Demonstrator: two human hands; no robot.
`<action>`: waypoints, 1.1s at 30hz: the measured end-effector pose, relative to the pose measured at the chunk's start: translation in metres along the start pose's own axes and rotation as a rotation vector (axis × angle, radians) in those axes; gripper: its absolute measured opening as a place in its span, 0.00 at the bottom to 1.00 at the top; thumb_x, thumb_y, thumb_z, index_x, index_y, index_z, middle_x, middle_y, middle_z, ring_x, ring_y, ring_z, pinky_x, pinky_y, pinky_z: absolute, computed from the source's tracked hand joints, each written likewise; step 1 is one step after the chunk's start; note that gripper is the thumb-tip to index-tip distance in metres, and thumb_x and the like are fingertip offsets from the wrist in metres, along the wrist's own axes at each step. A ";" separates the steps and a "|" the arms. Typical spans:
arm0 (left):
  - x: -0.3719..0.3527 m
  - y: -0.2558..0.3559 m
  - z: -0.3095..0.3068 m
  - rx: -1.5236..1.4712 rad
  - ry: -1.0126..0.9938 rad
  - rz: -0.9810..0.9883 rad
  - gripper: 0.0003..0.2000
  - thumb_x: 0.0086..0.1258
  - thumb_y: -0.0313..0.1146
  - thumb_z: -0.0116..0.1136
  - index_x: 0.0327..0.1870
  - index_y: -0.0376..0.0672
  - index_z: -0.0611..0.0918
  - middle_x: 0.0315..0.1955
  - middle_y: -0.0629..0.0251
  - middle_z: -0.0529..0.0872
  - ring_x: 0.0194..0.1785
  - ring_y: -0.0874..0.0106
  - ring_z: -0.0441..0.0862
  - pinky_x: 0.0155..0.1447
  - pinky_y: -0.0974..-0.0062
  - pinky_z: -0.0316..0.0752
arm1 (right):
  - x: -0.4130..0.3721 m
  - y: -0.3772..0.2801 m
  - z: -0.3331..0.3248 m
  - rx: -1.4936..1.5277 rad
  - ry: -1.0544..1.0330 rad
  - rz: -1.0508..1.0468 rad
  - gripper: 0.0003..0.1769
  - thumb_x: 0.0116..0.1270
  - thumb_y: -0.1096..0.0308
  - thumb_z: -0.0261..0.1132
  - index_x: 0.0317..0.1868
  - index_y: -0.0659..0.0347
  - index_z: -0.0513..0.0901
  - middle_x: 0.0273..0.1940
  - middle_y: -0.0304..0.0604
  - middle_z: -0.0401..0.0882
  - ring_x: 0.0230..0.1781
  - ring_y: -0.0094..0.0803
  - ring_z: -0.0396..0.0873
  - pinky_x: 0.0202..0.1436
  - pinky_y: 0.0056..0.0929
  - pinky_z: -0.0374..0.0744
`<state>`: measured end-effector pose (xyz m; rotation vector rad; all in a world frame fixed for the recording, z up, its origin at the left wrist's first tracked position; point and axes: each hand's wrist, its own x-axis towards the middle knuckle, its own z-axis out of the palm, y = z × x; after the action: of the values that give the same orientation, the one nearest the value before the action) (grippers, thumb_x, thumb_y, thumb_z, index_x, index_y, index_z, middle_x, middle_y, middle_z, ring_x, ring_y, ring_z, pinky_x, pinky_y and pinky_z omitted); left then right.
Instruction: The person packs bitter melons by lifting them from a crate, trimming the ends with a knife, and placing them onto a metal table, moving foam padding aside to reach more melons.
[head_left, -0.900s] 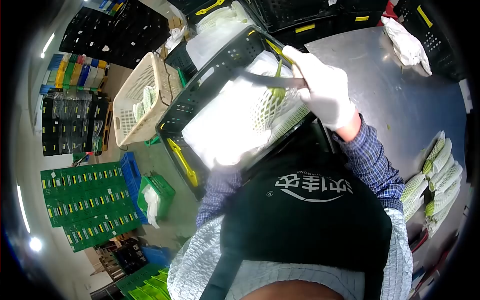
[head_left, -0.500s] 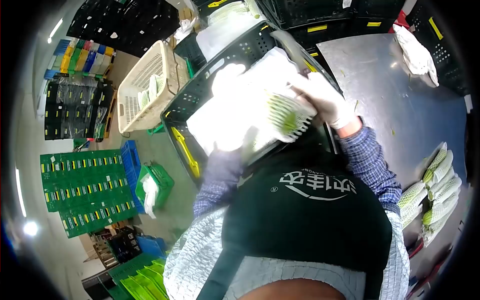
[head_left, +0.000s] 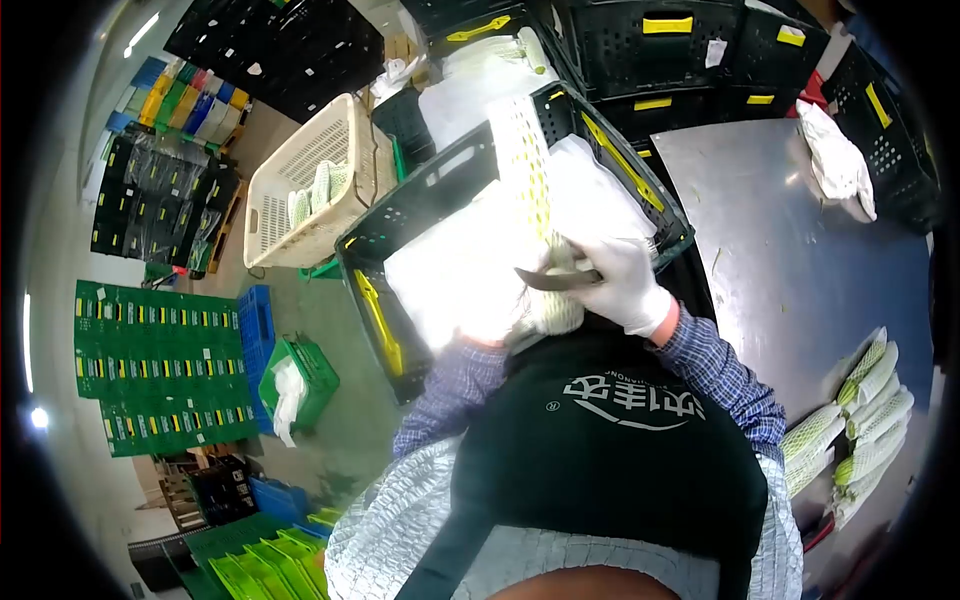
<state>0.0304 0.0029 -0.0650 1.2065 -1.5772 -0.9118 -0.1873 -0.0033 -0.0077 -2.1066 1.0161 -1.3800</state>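
Observation:
Beside the crate's near edge, my right hand (head_left: 628,288), in a white glove, is closed on a small knife with a curved dark blade (head_left: 545,281). The blade points left across the lower part of a long vegetable in a white foam net (head_left: 524,165), its yellow-green colour showing through the mesh. My left hand (head_left: 488,305), also gloved, is washed out by glare; it grips the vegetable from the left, though its separate fingers hardly show. Below them is a black crate (head_left: 440,172) lined with white sheets (head_left: 600,190).
Several net-sleeved vegetables (head_left: 875,420) lie on the metal table (head_left: 790,270) at right, with a white cloth (head_left: 835,155) at its far end. A cream basket (head_left: 300,230) holding sleeved vegetables stands left. Black crates (head_left: 655,60) are stacked behind; green crates (head_left: 170,370) stand far left.
The vegetable has swung to a lengthwise position pointing away from me. My right hand has moved lower, and the knife now shows clearly in it across the netting.

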 end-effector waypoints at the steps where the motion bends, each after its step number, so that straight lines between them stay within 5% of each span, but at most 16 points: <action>1: 0.000 0.008 0.007 -0.215 -0.015 -0.129 0.18 0.72 0.30 0.63 0.60 0.37 0.80 0.51 0.56 0.85 0.55 0.63 0.82 0.60 0.65 0.78 | 0.005 -0.002 -0.012 0.071 -0.024 -0.028 0.21 0.57 0.71 0.77 0.51 0.63 0.85 0.34 0.46 0.86 0.29 0.34 0.85 0.35 0.27 0.82; 2: 0.000 0.016 0.014 -0.413 -0.004 -0.259 0.18 0.70 0.27 0.65 0.60 0.36 0.80 0.50 0.57 0.86 0.53 0.65 0.82 0.59 0.66 0.79 | 0.010 -0.003 -0.022 0.140 -0.044 -0.050 0.12 0.57 0.74 0.77 0.42 0.63 0.88 0.30 0.47 0.84 0.29 0.35 0.84 0.35 0.26 0.81; 4: 0.009 0.071 0.018 -0.666 -0.143 -0.565 0.19 0.68 0.23 0.65 0.59 0.35 0.80 0.50 0.58 0.86 0.53 0.67 0.82 0.59 0.69 0.79 | 0.024 0.005 -0.030 0.011 0.180 -0.054 0.18 0.61 0.84 0.68 0.53 0.66 0.85 0.44 0.46 0.86 0.41 0.29 0.85 0.45 0.23 0.83; 6: 0.007 0.060 0.014 -0.669 -0.234 -0.488 0.22 0.65 0.22 0.67 0.61 0.34 0.79 0.50 0.59 0.85 0.53 0.70 0.82 0.59 0.71 0.78 | 0.049 -0.004 -0.041 0.146 0.262 0.153 0.27 0.65 0.86 0.63 0.66 0.68 0.77 0.61 0.46 0.81 0.63 0.34 0.80 0.64 0.31 0.80; 8: 0.006 0.047 0.017 -0.706 -0.264 -0.399 0.23 0.64 0.23 0.69 0.61 0.35 0.79 0.51 0.60 0.85 0.54 0.70 0.82 0.59 0.71 0.78 | 0.065 -0.015 -0.047 0.122 0.221 0.120 0.32 0.60 0.87 0.64 0.67 0.65 0.77 0.65 0.51 0.79 0.66 0.38 0.79 0.67 0.33 0.79; 11: 0.004 0.047 0.019 -0.487 -0.218 -0.302 0.26 0.63 0.26 0.72 0.63 0.36 0.78 0.53 0.61 0.85 0.55 0.71 0.82 0.60 0.72 0.78 | 0.069 -0.011 -0.047 -0.257 0.043 -0.061 0.33 0.50 0.82 0.66 0.62 0.62 0.81 0.67 0.56 0.76 0.59 0.41 0.84 0.59 0.27 0.84; 12: 0.004 0.048 0.019 -0.444 -0.205 -0.265 0.27 0.62 0.27 0.73 0.64 0.36 0.78 0.54 0.61 0.85 0.56 0.71 0.82 0.60 0.72 0.78 | 0.072 -0.006 -0.040 -0.285 0.142 -0.202 0.25 0.53 0.79 0.68 0.56 0.62 0.84 0.64 0.53 0.80 0.49 0.40 0.88 0.48 0.27 0.86; 15: 0.004 0.020 0.020 -0.424 -0.146 -0.133 0.28 0.62 0.27 0.74 0.64 0.37 0.78 0.54 0.61 0.86 0.57 0.71 0.82 0.59 0.71 0.79 | 0.059 -0.013 -0.032 -0.308 0.131 -0.324 0.17 0.57 0.75 0.72 0.49 0.61 0.86 0.51 0.50 0.88 0.36 0.39 0.88 0.38 0.28 0.83; 18: 0.005 0.067 0.019 -0.317 -0.056 -0.085 0.30 0.60 0.25 0.75 0.65 0.35 0.78 0.57 0.58 0.84 0.60 0.70 0.81 0.60 0.70 0.79 | 0.054 -0.024 -0.025 -0.171 0.031 -0.374 0.19 0.58 0.73 0.75 0.51 0.64 0.85 0.44 0.48 0.88 0.37 0.40 0.88 0.40 0.29 0.84; 21: 0.001 0.033 0.021 -0.474 -0.038 -0.087 0.32 0.61 0.28 0.75 0.67 0.35 0.75 0.60 0.56 0.82 0.59 0.68 0.81 0.61 0.69 0.79 | 0.059 -0.032 -0.024 -0.152 0.209 -0.231 0.28 0.48 0.74 0.76 0.55 0.63 0.85 0.39 0.48 0.87 0.37 0.40 0.87 0.37 0.31 0.85; 22: 0.002 0.042 0.017 -0.322 -0.073 -0.057 0.35 0.62 0.30 0.75 0.70 0.36 0.71 0.63 0.56 0.79 0.60 0.65 0.80 0.63 0.67 0.78 | 0.060 -0.034 -0.024 -0.103 0.229 -0.153 0.33 0.49 0.73 0.77 0.59 0.66 0.82 0.39 0.48 0.86 0.35 0.39 0.87 0.37 0.31 0.85; 24: -0.001 0.024 0.013 -0.167 -0.126 -0.100 0.35 0.62 0.31 0.75 0.71 0.37 0.71 0.63 0.57 0.78 0.60 0.64 0.80 0.65 0.65 0.77 | 0.059 -0.028 -0.026 -0.257 0.174 -0.253 0.32 0.52 0.69 0.76 0.60 0.61 0.82 0.37 0.43 0.84 0.32 0.35 0.85 0.34 0.29 0.83; 25: -0.003 0.023 0.010 -0.367 -0.145 -0.263 0.34 0.63 0.33 0.75 0.69 0.37 0.72 0.61 0.57 0.79 0.60 0.65 0.79 0.65 0.66 0.76 | 0.058 -0.032 -0.027 -0.342 0.116 -0.314 0.28 0.54 0.67 0.73 0.58 0.58 0.83 0.35 0.41 0.83 0.30 0.33 0.84 0.32 0.28 0.82; 27: -0.009 0.027 0.013 0.030 -0.034 0.009 0.29 0.65 0.38 0.73 0.65 0.37 0.76 0.57 0.58 0.82 0.61 0.64 0.79 0.63 0.67 0.77 | 0.053 -0.039 -0.020 -0.471 0.032 -0.412 0.16 0.60 0.61 0.67 0.49 0.51 0.85 0.31 0.35 0.79 0.26 0.28 0.81 0.27 0.25 0.79; 29: -0.021 -0.012 0.006 -0.075 -0.022 -0.104 0.30 0.66 0.37 0.72 0.67 0.37 0.74 0.59 0.56 0.80 0.62 0.63 0.79 0.63 0.67 0.77 | 0.045 -0.052 -0.014 -0.542 -0.122 -0.442 0.14 0.60 0.63 0.67 0.47 0.51 0.84 0.35 0.35 0.80 0.28 0.27 0.82 0.28 0.24 0.79; 33: -0.015 -0.021 -0.010 -1.132 0.158 -0.445 0.35 0.68 0.34 0.70 0.74 0.38 0.67 0.67 0.53 0.76 0.66 0.63 0.77 0.69 0.65 0.75 | 0.044 -0.060 -0.018 -0.303 -0.079 -0.351 0.13 0.59 0.74 0.68 0.46 0.57 0.86 0.37 0.40 0.84 0.29 0.33 0.84 0.31 0.26 0.82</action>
<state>0.0478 0.0120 -0.0845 0.7348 -0.4407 -1.6255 -0.1729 0.0030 0.0673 -2.6440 0.9008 -1.3507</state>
